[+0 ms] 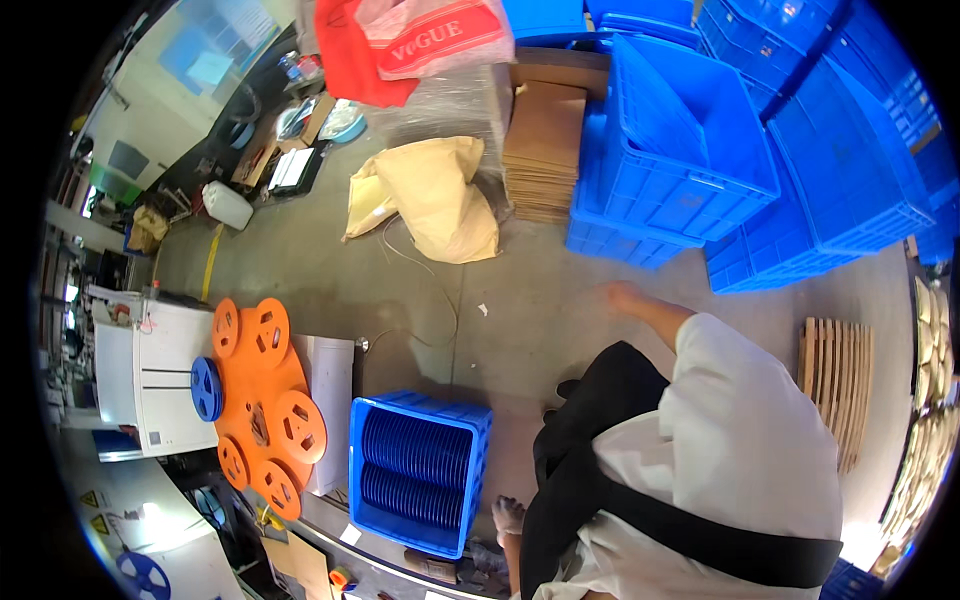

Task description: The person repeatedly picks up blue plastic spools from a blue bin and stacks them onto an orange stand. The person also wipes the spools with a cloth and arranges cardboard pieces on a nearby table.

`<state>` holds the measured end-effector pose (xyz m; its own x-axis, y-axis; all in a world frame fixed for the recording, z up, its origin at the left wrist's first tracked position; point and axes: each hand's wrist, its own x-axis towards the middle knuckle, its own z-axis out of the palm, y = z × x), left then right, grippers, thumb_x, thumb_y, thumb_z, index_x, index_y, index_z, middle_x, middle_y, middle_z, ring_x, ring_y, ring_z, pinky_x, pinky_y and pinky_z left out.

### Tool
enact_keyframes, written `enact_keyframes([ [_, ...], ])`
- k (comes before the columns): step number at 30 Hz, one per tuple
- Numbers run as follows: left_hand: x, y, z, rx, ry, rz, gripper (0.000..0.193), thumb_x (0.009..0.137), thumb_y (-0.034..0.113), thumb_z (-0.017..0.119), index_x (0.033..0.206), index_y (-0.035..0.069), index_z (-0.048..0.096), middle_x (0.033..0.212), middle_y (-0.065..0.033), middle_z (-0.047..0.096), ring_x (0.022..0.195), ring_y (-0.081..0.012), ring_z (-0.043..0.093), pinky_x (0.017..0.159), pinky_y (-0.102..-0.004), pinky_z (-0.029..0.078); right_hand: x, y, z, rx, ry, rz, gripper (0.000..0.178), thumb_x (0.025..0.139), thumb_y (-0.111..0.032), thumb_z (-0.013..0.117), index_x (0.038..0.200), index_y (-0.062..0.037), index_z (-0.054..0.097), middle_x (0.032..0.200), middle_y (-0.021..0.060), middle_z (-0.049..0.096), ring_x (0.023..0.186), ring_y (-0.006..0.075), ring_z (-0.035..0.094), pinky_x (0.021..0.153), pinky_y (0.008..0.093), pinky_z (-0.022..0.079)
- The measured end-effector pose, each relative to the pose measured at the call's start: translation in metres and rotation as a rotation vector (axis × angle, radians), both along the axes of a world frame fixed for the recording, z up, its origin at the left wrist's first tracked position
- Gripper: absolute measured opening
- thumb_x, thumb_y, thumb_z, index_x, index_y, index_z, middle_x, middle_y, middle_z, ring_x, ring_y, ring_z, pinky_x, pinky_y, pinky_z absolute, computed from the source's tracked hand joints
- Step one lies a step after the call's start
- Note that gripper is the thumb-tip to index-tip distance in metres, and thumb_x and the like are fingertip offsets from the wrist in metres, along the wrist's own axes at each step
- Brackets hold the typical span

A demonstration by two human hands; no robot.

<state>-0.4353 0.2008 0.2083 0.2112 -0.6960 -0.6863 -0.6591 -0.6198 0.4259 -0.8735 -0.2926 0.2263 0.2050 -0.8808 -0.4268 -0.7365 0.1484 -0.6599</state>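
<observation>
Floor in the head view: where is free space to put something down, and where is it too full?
Bare concrete floor lies open between the tan sack, the stacked blue crates and the blue crate of reels. The right hand hangs over it. It is crowded at left, around the orange reel rack and white machine.

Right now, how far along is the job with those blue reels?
The blue crate already holds two rows of blue reels and looks nearly full. In hand: nothing; the right hand swings free over the floor and the left hand hangs beside the crate, gripping nothing. One blue reel sits on the orange carousel, outside the crate.
</observation>
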Motion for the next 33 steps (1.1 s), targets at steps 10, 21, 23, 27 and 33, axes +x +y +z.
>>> enact_keyframes([
  [10, -0.007, -0.241, 0.043, 0.192, 0.466, 0.966, 0.029, 0.097, 0.034, 0.045, 0.119, 0.015, 0.050, 0.112, -0.0121, 0.059, 0.098, -0.0276, 0.062, 0.079, -0.0423, 0.053, -0.179, 0.124, -0.068, 0.215, 0.412, 0.186, 0.032, 0.086, -0.035, 0.059, 0.098, -0.0063, 0.067, 0.096, 0.0139, 0.067, 0.096, 0.0317, 0.063, 0.081, 0.0438, 0.051],
  [21, -0.101, -0.652, 0.015, 0.059, 0.564, 0.437, 0.045, 0.098, 0.037, 0.048, 0.136, 0.014, 0.043, 0.123, -0.0119, 0.058, 0.107, -0.0279, 0.060, 0.093, -0.0419, 0.049, -0.131, -0.137, -0.259, 0.021, -0.138, -0.884, 0.026, 0.086, -0.025, 0.068, 0.104, -0.0065, 0.063, 0.088, 0.0070, 0.065, 0.082, 0.0186, 0.062, 0.070, 0.0334, 0.050],
  [23, -0.098, -0.710, 0.026, 0.138, 0.454, 0.412, 0.047, 0.099, 0.037, 0.044, 0.140, 0.014, 0.040, 0.127, -0.0132, 0.057, 0.112, -0.0287, 0.058, 0.096, -0.0400, 0.048, -0.036, -0.213, -0.230, 0.095, -0.191, -0.771, 0.026, 0.090, -0.025, 0.066, 0.108, -0.0068, 0.062, 0.091, 0.0061, 0.065, 0.085, 0.0181, 0.062, 0.072, 0.0321, 0.050],
  [27, -0.138, -0.856, -0.021, 0.157, 0.644, 0.592, 0.037, 0.102, 0.030, 0.042, 0.133, 0.011, 0.046, 0.133, -0.0077, 0.053, 0.115, -0.0198, 0.054, 0.100, -0.0333, 0.044, 0.004, -0.295, -0.259, 0.441, -0.623, -0.947, 0.034, 0.093, -0.028, 0.062, 0.119, -0.0079, 0.058, 0.095, 0.0032, 0.065, 0.092, 0.0199, 0.063, 0.077, 0.0357, 0.050],
  [33, -0.209, -1.020, -0.070, -0.555, 0.185, -0.128, 0.046, 0.095, 0.026, 0.055, 0.136, 0.006, 0.047, 0.134, -0.0213, 0.051, 0.124, -0.0319, 0.049, 0.103, -0.0425, 0.041, 0.039, -0.377, -0.302, 0.741, -1.103, -1.566, 0.049, 0.097, -0.036, 0.053, 0.137, -0.0086, 0.045, 0.129, 0.0099, 0.056, 0.120, 0.0267, 0.055, 0.100, 0.0413, 0.044],
])
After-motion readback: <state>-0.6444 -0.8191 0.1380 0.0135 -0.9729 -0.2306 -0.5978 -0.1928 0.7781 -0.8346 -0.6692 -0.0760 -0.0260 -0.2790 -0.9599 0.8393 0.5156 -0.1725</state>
